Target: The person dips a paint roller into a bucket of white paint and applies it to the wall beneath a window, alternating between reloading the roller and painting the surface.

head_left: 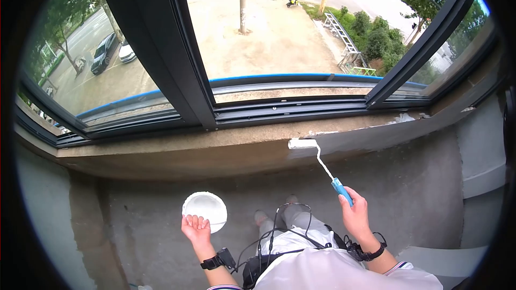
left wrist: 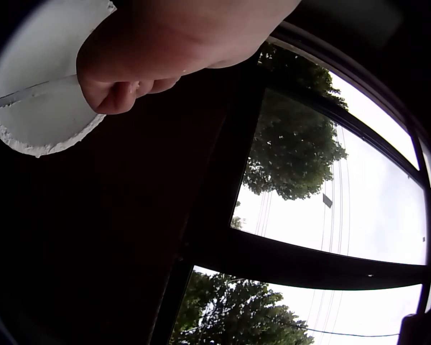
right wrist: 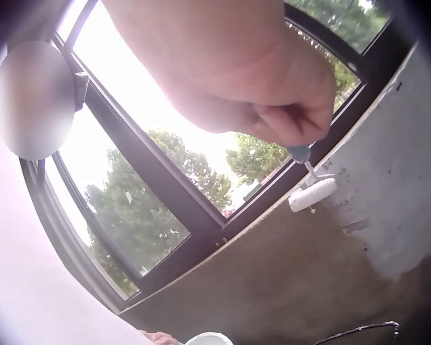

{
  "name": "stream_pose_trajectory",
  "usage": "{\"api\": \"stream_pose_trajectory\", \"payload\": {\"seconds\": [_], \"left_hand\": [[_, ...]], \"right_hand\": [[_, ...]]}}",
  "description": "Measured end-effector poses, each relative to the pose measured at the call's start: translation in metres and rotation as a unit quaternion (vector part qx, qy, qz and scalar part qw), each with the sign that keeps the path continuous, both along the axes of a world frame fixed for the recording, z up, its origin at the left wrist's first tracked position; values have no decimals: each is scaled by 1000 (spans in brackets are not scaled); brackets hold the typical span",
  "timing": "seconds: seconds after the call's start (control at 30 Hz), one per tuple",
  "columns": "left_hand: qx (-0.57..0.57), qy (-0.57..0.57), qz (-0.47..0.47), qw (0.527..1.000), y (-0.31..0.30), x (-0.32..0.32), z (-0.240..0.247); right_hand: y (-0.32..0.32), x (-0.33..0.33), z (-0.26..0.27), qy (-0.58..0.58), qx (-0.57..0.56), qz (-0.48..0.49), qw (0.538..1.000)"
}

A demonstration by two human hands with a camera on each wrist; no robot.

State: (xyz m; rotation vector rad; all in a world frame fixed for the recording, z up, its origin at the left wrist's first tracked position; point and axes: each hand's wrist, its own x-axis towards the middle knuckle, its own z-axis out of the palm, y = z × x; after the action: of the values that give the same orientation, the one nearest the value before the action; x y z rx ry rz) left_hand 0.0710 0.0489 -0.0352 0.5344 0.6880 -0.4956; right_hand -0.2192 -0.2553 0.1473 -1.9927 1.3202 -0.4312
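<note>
At right — hand [head_left: 357, 212] curled round roller handle [head_left: 340, 188].

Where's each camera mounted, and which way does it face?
Head: on the head, facing forward and down at the roller; left hand, right hand, torso and legs show.
Left wrist: on that wrist, facing the bucket and window; left hand shows.
Right wrist: on that wrist, facing roller and wall; right hand and part of the left show.
Head and right wrist share the roller.
</note>
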Motion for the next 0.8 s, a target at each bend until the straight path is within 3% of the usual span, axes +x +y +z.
{"api": "stream_pose_trajectory", "payload": {"seconds": [0.3,0.47,0.57,0.63,0.8], "left_hand": [[22,0,31,999,26,-6,-4],[39,0,61,997,48,-18,-2],[43,10,80,996,58,-27,4],[44,10,86,995,63,-33,4],[49,24,97,994,71,-43,-3]], "right_hand": [[-8,16,-47,15,-29,21,999],[-19,27,-116,44,10,28,999],[-29,28,-167,1,-36,27,999],[-35,30,-176,-24,209,-108,972],[-41,21,-158,5,117,-36,992]]}}
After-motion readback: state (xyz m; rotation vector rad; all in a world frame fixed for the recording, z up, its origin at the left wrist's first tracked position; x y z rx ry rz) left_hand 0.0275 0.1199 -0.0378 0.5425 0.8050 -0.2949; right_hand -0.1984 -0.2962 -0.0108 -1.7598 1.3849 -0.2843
